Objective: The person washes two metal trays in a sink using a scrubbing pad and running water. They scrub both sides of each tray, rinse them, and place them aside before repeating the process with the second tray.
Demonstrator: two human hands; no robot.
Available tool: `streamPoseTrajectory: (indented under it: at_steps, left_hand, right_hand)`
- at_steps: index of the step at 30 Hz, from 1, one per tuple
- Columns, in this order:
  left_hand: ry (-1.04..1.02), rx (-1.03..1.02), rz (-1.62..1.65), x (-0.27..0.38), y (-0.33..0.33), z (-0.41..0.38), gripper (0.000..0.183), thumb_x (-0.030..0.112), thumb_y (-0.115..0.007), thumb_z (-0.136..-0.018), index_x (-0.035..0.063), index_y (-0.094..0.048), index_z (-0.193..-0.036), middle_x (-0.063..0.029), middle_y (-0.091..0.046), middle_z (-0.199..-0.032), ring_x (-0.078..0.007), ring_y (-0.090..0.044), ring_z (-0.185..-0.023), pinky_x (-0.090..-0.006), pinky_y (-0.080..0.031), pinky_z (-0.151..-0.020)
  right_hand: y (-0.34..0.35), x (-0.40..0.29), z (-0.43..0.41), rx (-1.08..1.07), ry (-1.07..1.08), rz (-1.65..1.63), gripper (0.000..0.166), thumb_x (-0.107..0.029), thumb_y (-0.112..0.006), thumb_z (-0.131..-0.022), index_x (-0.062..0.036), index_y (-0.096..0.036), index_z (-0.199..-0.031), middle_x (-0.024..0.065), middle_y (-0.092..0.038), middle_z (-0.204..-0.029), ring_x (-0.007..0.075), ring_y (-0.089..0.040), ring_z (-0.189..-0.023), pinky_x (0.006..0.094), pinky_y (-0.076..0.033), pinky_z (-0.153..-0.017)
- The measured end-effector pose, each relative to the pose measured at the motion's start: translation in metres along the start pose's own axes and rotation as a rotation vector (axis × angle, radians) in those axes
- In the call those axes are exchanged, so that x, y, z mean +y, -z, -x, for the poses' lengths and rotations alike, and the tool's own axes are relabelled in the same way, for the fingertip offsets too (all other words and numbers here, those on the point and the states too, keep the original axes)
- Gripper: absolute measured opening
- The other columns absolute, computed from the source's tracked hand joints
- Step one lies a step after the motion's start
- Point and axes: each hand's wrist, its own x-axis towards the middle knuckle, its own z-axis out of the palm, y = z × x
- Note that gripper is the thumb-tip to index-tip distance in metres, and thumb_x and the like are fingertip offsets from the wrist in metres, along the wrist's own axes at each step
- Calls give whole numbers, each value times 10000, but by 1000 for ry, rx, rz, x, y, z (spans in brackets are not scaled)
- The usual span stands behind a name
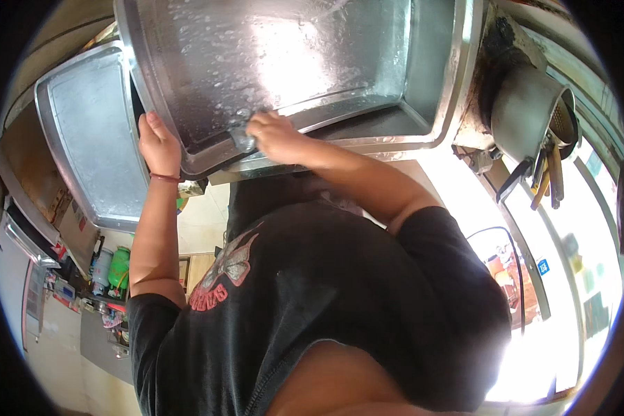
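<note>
A wet stainless-steel tray (pixel 213 73), streaked with suds, lies tilted in a stainless-steel sink (pixel 429 78) before me. My left hand (pixel 158 143) grips the tray's left rim near its front corner, thumb uppermost. A metal scouring pad (pixel 243 136) is pinched in the fingers of my right hand (pixel 275 136), at the tray's front edge. Part of the pad is hidden by those fingers. Strong glare covers the middle of the tray.
A shallow stainless-steel tray or basin (pixel 88 140) stands left of my left hand. At the right are a metal pot (pixel 528 112) and several handled utensils (pixel 551 177). Green (pixel 118 268) and grey (pixel 102 268) cylinders stand at lower left.
</note>
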Motion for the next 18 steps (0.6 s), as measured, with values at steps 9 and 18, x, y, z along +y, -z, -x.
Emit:
streamPoseTrajectory:
  at_steps: [9, 18]
  left_hand:
    - [-4, 43, -7, 0, -1, 4, 421, 365, -290, -915, -11, -432, -787, -220, -464, -650, -382, -406, -582, -405, -372, -556]
    - [-17, 38, 19, -2, -3, -2, 416, 351, -294, -916, -20, -427, -783, -206, -463, -662, -346, -409, -588, -392, -372, -570]
  right_hand:
    - [82, 163, 83, -167, -720, 416, 285, -169, -455, -768, -68, -527, -1024, 141, -472, -1091, 285, -446, -995, 387, -360, -853]
    - [27, 37, 16, -160, -355, 147, 245, -150, -504, -720, -77, -483, -953, 76, -427, -1101, 239, -393, -1045, 429, -341, -829]
